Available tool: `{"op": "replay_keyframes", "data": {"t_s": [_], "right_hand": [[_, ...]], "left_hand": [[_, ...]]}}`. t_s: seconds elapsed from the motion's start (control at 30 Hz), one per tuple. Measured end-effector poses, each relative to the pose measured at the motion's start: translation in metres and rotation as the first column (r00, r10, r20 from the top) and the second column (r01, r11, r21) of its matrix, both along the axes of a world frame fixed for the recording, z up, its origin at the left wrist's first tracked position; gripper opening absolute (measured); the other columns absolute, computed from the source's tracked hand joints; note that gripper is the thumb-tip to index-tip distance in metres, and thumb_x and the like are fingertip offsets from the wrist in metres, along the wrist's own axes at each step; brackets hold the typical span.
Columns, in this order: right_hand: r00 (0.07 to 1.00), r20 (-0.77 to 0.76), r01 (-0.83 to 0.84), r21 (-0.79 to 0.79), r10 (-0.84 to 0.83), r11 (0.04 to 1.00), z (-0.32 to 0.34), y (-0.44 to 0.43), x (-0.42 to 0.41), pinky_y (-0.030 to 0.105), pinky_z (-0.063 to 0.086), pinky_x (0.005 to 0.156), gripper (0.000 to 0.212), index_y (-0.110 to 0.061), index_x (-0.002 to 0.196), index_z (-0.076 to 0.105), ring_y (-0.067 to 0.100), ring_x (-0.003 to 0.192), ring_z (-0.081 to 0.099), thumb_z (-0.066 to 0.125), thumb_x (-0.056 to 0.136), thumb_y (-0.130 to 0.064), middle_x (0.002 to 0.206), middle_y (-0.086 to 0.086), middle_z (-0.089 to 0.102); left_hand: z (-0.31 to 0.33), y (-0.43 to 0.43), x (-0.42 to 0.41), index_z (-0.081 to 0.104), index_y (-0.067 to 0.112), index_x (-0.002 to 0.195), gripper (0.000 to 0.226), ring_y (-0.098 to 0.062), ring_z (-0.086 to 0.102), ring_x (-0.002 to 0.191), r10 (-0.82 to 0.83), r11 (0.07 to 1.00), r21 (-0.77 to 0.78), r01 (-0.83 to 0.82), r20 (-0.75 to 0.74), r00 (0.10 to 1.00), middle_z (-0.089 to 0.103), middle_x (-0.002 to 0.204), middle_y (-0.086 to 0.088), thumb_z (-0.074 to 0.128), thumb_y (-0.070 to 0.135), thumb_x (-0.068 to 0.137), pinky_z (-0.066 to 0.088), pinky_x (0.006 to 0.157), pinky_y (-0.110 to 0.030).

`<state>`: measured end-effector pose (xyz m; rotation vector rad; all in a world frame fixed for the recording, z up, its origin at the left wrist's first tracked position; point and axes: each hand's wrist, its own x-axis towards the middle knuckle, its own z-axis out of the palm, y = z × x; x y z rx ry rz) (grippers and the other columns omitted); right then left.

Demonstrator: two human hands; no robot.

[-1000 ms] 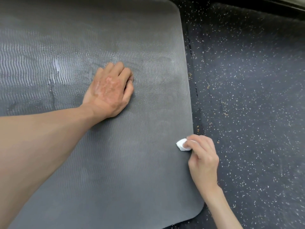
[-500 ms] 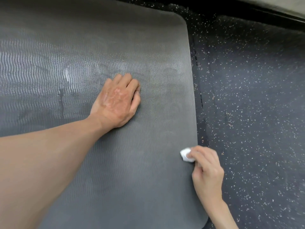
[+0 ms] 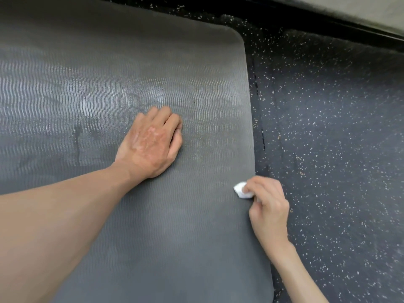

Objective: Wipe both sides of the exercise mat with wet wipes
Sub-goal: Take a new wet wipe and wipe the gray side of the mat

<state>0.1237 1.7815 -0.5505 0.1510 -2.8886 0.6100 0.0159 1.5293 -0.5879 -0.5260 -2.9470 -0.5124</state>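
**Current state.** The exercise mat [image 3: 153, 237] lies flat on the speckled floor [image 3: 328, 149], ribbed face up. The left hand [image 3: 153, 138] rests palm-down on the mat with fingers extended and close together, holding nothing. The right hand [image 3: 269, 204] pinches a small wadded wet wipe [image 3: 241, 190] between thumb and fingertips. The wipe touches the mat at that hand's fingertips, just inside the mat edge, while the wrist sits over the floor. A wet sheen shows beyond the left hand and to its little-finger side. The strip between the two hands looks duller.

**Likely faults and causes**
- Wipe leaves the mat. A stroke this close to the edge can slip onto the floor, pick up grit and carry it back to the mat.
- Edge lifts or creeps. The left hand presses well apart from the edge, so a pull towards the right wrist meets little restraint.
- Missed strips. A wadded wipe offers a small contact face, so narrow passes may leave gaps.
- Underside omitted. It is hidden, and whether it has been wiped cannot be told.

**Containers.** No wipe packet, bin or other container is in view near either hand
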Motion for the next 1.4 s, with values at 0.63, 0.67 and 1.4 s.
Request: {"op": "replay_keyframes", "data": {"t_s": [0.63, 0.67, 1.4], "right_hand": [[0.999, -0.030, 0.045, 0.003, -0.045, 0.999, -0.013, -0.016, -0.135, 0.020, 0.024, 0.066, 0.033, -0.003, 0.076, 0.065, 0.029, 0.077, 0.051, 0.042, 0.065, 0.018, 0.090, 0.011, 0.062], [0.999, -0.039, 0.034, 0.012, -0.034, 0.999, -0.014, -0.013, -0.121, 0.020, 0.025, 0.066, 0.033, -0.003, 0.076, 0.066, 0.027, 0.076, 0.050, 0.042, 0.065, 0.018, 0.089, 0.011, 0.062], [0.998, -0.030, 0.061, -0.008, -0.062, 0.998, -0.016, -0.033, -0.265, 0.021, 0.023, 0.066, 0.038, -0.005, 0.079, 0.069, 0.035, 0.087, 0.057, 0.040, 0.062, 0.014, 0.096, 0.014, 0.066]], "left_hand": [[0.004, 0.000, -0.001, 0.054, 0.012, 0.094, 0.024, -0.024, 0.042, 0.078, -0.004, 1.000, 0.003, 0.004, 0.032, 0.999, 0.048, 0.090, -0.006, 0.036, 0.029, 0.096, 0.032, 0.067, -0.039], [0.004, 0.000, -0.001, 0.054, 0.012, 0.094, 0.024, -0.025, 0.042, 0.077, 0.002, 1.000, -0.007, -0.001, 0.033, 0.999, 0.048, 0.089, -0.006, 0.037, 0.028, 0.096, 0.032, 0.066, -0.039], [0.005, 0.000, -0.001, 0.054, 0.014, 0.093, 0.025, -0.024, 0.042, 0.076, 0.008, 1.000, -0.007, -0.007, 0.038, 0.999, 0.047, 0.088, -0.004, 0.034, 0.029, 0.095, 0.032, 0.065, -0.039]]}}
